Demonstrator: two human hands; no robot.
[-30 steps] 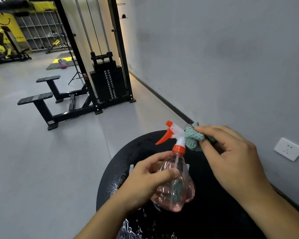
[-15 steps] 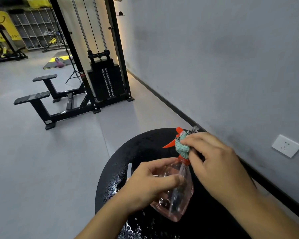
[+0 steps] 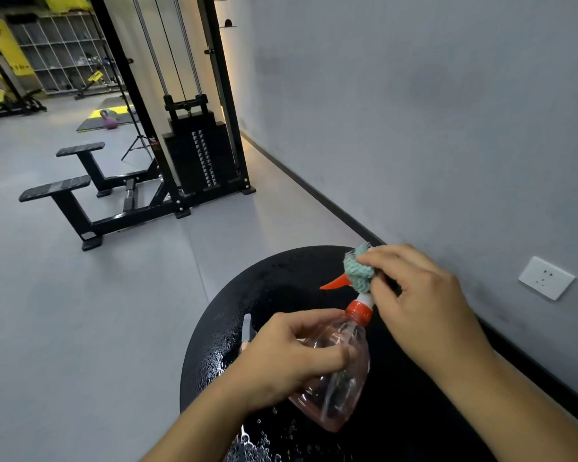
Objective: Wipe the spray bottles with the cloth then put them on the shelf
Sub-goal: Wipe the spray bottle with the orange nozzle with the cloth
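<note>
A clear pink spray bottle (image 3: pixel 339 381) with an orange collar and orange trigger is tilted over the round black table (image 3: pixel 281 281). My left hand (image 3: pixel 291 358) grips its body. My right hand (image 3: pixel 417 301) presses a bunched teal cloth (image 3: pixel 357 270) over the sprayer head, so only the orange trigger tip shows. Part of another object with a white tip (image 3: pixel 246 331) shows on the table behind my left hand, mostly hidden.
Water drops lie on the wet table top near its front. A black cable machine (image 3: pixel 194 135) with benches stands on the grey floor ahead. The grey wall with a white socket (image 3: pixel 546 278) runs along the right. Cubby shelves (image 3: pixel 64 51) stand far back left.
My right hand brought the cloth from beside the sprayer head onto it and now rubs its top. The bottle tilted a little further right in my left hand.
</note>
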